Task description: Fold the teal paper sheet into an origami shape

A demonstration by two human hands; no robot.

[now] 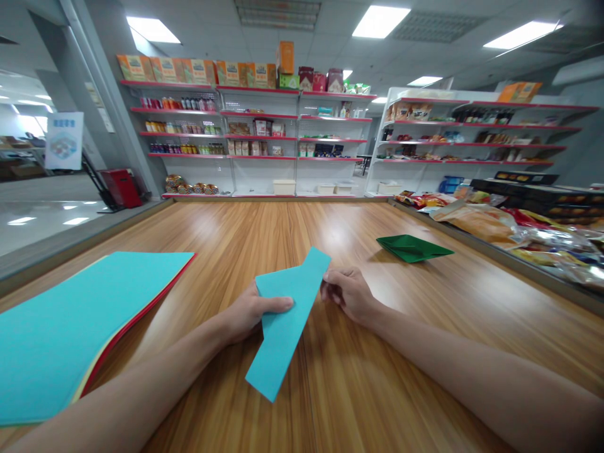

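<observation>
Head view, sole entry. We list first a folded piece of turquoise paper (282, 343), a long slanting strip with a broad flap to its left, held up over the middle of a brown wood-grain surface (283, 226).

Left hand (255, 309): clamped on the turquoise piece at its flap, thumb flat on top, fingers beneath. Right hand (348, 292): fingers curled, thumb and forefinger at the upper right edge of the same piece; whether they pinch it we cannot tell. The two hands stand apart, one on either side of the paper.

At left on the surface we record a flat stack of large paper sheets (94, 321), turquoise uppermost, cream and red showing at the edge, its right side curving upward. At right, beyond the right hand and apart from it, we enter one dark green folded paper form (410, 250), pointed at its right end.

Past the surface's right border we note a heap of glossy multicoloured snack packets (486, 220). To the rear: white shelving with red edge strips (264, 171), stocked with bottles, packets and, on top, orange printed cartons (170, 69). Far left: a white and blue printed sign (65, 141).
</observation>
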